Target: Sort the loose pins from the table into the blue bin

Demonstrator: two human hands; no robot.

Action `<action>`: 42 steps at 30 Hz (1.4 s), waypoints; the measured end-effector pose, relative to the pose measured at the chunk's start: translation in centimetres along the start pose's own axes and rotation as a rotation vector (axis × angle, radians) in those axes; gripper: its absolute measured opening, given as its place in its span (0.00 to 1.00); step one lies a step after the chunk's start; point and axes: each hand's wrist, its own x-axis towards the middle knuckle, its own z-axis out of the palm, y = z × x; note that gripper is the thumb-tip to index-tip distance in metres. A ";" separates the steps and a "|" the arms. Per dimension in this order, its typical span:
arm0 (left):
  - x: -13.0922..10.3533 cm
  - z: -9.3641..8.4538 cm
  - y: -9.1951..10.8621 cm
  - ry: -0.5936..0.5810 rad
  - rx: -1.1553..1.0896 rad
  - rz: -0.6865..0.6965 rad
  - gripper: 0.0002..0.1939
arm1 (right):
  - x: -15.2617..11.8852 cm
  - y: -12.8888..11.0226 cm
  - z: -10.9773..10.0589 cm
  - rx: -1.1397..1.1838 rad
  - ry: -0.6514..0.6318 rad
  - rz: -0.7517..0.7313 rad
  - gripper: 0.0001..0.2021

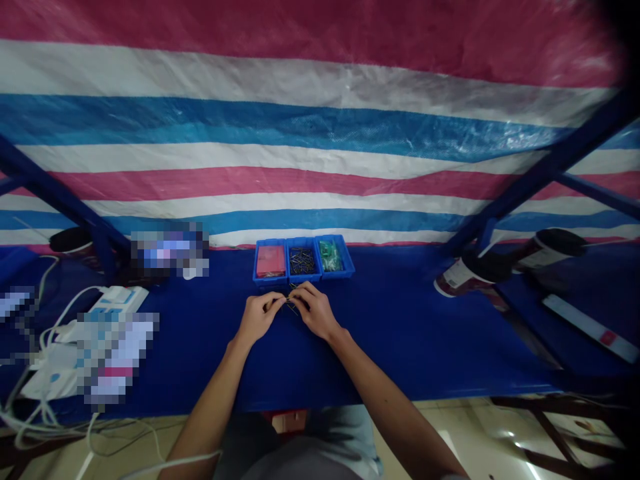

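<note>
Three blue trays [288, 280] are set side by side at the middle of the worktop's [400, 333] far edge, filled with pink packets [271, 260], thin dark pieces [302, 261] and green packets [330, 256]. Just short of them, thin rods [292, 308] are pinched between the fingertips of the left hand [260, 317] and right hand [316, 312], which are brought almost together. The left end is crowded by a power strip [117, 301], white cables [47, 347] and a phone [125, 357]; toward the far right corner a cup [463, 275] is seen, with a second cup [545, 250] beyond it

The worktop is covered in plain blue and backed by a striped sheet [320, 127], flanked by slanting blue bars [530, 180]; pale floor [435, 427] is shown past the near edge

The rods are partly covered by the fingers, so their number cannot be told; the phone and an object [167, 250] near the far left corner are blurred into blocks
</note>
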 end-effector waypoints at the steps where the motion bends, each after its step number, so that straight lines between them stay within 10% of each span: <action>1: 0.0 0.0 0.0 0.001 -0.001 0.000 0.17 | 0.0 0.0 -0.1 -0.001 -0.005 0.002 0.09; 42: 0.0 -0.1 0.1 0.024 0.007 0.004 0.18 | -0.1 0.1 -0.1 0.031 -0.084 0.042 0.10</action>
